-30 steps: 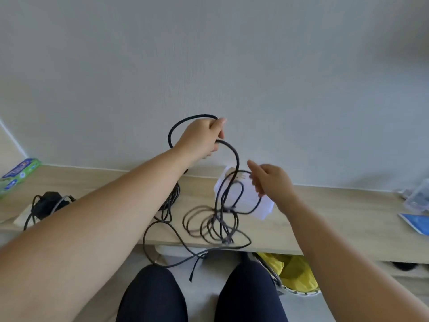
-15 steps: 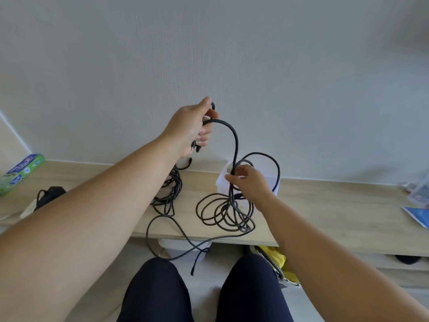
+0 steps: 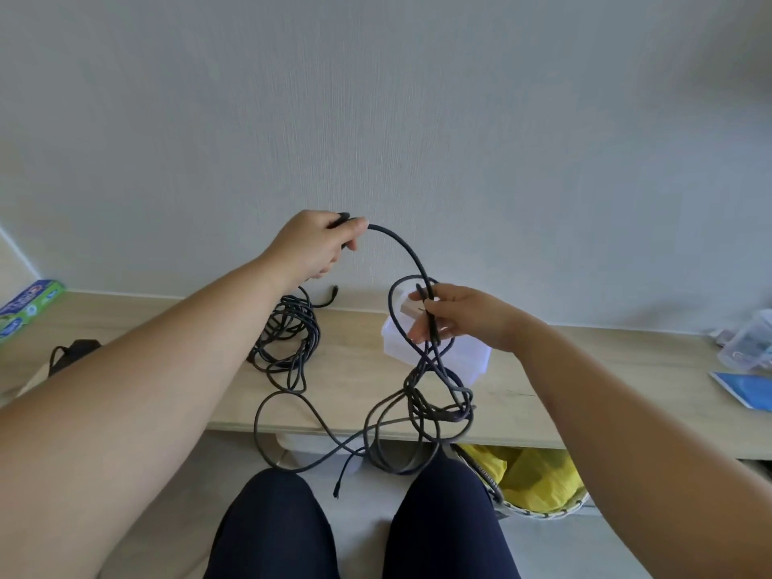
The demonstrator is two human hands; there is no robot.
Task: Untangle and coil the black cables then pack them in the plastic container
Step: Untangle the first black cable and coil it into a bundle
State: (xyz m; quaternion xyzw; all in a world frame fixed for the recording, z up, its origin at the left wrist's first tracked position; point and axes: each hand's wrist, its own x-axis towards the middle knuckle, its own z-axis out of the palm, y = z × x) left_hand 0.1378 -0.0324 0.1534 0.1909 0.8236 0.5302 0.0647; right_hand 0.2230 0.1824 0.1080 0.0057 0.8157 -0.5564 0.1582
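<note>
At the far left a green and blue box (image 3: pixel 26 306) lies on the tabletop (image 3: pixel 585 390); its printing is too blurred to read. Beside it sits a black charger (image 3: pixel 76 349). The left hand (image 3: pixel 317 244) is raised in front of the wall, fingers curled round one end of the black cable (image 3: pixel 402 249). Under that hand a second cable bundle (image 3: pixel 288 340) lies in loose loops on the tabletop. From the left hand the held cable arcs over and down to the right hand (image 3: pixel 455 317), which pinches several strands between thumb and curled fingers. Below the right hand the cable falls into a knotted tangle whose loops spill over the tabletop's front edge toward the person's knees. The plastic container (image 3: pixel 470 363), pale and see-through, stands on the tabletop just behind the right hand and the tangle. A yellow bag (image 3: pixel 537 474) sits in a basket under the tabletop. At the far right are a clear box (image 3: pixel 747 348) and a blue packet (image 3: pixel 750 388). Half a second ago the right hand was low at the loops, which lay flatter on the tabletop; it has since lifted them.
</note>
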